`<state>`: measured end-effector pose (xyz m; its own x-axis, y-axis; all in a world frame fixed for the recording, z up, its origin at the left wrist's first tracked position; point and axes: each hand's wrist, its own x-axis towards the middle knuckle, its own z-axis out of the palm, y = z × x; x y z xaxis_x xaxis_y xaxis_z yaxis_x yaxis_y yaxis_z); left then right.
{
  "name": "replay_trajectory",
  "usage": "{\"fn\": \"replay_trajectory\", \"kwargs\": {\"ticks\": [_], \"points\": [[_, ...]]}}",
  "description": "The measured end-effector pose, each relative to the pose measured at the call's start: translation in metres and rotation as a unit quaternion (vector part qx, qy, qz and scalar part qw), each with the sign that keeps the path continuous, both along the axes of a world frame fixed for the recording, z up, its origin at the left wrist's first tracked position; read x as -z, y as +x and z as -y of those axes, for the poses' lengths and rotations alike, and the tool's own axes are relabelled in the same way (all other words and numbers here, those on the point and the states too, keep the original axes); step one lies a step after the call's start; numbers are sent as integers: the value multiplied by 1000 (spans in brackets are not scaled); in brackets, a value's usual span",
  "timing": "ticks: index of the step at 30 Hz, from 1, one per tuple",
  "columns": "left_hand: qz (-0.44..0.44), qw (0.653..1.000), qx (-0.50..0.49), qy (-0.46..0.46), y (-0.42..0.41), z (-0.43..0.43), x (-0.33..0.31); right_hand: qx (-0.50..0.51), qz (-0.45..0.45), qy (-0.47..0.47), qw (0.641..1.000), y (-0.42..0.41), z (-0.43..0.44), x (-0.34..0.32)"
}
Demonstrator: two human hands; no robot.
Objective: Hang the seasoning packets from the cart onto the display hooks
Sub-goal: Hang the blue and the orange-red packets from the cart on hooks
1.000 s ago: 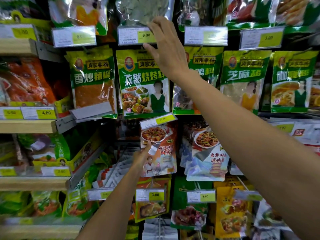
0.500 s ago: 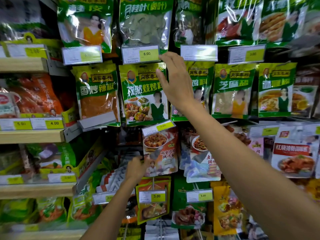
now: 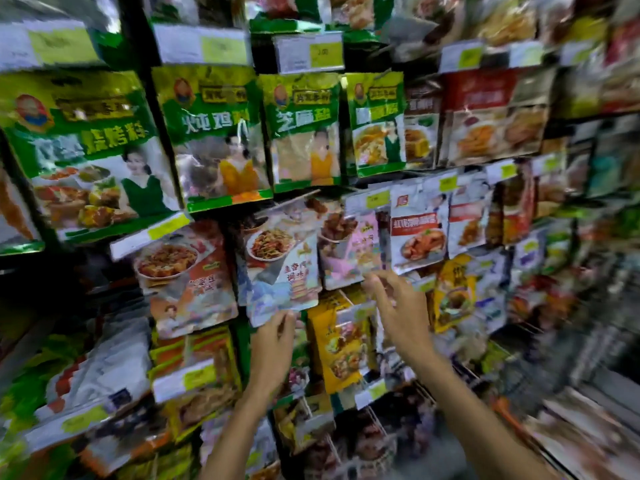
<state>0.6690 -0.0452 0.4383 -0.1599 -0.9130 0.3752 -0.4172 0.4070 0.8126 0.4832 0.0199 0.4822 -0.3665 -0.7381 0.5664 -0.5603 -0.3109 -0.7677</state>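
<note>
Beneath the blue packet (image 3: 282, 271), left fingers (image 3: 286, 318) touch it.

The green packets (image 3: 214, 133) of the upper row have yellow tops and white lettering. The tags (image 3: 204, 46) are white with a lime patch. Below hang an orange packet (image 3: 194, 282), a pale blue packet (image 3: 280, 271), a pink packet (image 3: 349, 251), a white packet (image 3: 419, 230) with a red band, and a yellow packet (image 3: 339, 344) — its print seems brown, though blurred.
</note>
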Motion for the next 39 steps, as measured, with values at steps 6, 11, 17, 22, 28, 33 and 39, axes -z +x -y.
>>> {"fn": "replay_trajectory", "kwargs": {"ticks": [6, 11, 17, 22, 28, 33, 39], "points": [[-14, 992, 104, 66, -133, -33, 58, 140, 99, 91, 981, -115, -81, 102], [37, 972, 179, 146, -240, -65, 117, 223, 172, 163, 946, -198, -147, 163], [132, 940, 261, 178, -337, -83, 168, 304, 217, 227, 900, -280, -196, 208], [191, 916, 307, 175, -413, -69, 192, 374, 261, 244, 856, -331, -205, 243], [223, 872, 397, 178, -515, -44, 233, 445, 355, 250, 783, -385, -195, 297], [293, 827, 444, 180, -600, -31, 297, 491, 378, 294, 728, -436, -181, 353], [373, 779, 448, 231, -664, -11, 388, 527, 409, 362, 651, -481, -179, 443]]}}
